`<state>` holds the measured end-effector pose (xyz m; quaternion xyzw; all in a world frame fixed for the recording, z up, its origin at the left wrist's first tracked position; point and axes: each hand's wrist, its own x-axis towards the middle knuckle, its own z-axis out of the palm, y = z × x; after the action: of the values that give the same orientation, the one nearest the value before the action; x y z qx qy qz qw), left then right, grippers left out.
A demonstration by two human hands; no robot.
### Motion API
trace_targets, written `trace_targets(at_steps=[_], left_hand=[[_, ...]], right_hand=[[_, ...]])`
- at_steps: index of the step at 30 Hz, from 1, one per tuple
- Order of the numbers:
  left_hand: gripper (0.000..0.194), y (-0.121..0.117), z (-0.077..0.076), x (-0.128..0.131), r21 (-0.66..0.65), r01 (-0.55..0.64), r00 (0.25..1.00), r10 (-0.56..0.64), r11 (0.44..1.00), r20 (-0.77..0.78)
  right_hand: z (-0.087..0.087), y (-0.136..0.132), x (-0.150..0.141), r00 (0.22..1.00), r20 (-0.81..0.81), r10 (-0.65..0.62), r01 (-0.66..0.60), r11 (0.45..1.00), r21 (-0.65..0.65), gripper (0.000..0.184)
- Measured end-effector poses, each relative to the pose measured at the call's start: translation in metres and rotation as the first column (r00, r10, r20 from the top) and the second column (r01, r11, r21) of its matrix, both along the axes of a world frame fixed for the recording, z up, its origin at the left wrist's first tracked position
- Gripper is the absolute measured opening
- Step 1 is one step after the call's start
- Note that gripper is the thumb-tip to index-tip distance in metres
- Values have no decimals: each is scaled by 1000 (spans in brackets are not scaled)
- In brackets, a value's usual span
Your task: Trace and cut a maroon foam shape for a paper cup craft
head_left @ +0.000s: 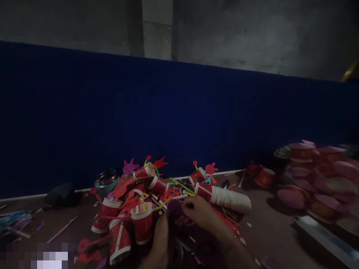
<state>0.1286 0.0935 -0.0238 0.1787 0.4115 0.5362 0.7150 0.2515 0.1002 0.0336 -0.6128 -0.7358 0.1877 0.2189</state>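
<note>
My left hand [162,231] is closed on the near edge of a dark purple piece, rounded and apparently paper [175,208]. My right hand [199,210] has its fingers pinched together at the right side of this purple piece; whatever sits between the fingertips is too dim to make out. Just left of my hands stands a red paper cup [141,223] with a yellow strip over its rim. A long stack of nested paper cups [231,198] lies on its side beyond my right hand. Scissors [183,245] seem to lie below the hands, partly hidden.
A blue partition [174,116] rises behind the table [269,231]. At left stand a teal open-topped container [107,183] and a dark lump [63,195]. Piled red and pink cups [322,183] fill the right side, with a long pale box [328,239] before them.
</note>
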Motion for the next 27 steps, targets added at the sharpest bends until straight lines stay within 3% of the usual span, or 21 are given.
trace_targets(at_steps=[3,11,18,27], left_hand=[[14,2,-3,1,-32,12,1000,-12,999,-15],[16,-1,-8,4,-74,15,1000,-14,997,7],[16,-7,-3,5,-55,62,998,-61,997,25],[6,-6,5,3,-90,97,995,-94,991,42]], right_hand=[[-2,-4,-4,996,-58,67,-69,997,-22,23],[-10,8,2,974,-207,-97,105,994,30,21],[-24,14,-1,948,-309,-82,67,996,-57,13],[-14,15,5,917,-375,-135,154,988,20,12]])
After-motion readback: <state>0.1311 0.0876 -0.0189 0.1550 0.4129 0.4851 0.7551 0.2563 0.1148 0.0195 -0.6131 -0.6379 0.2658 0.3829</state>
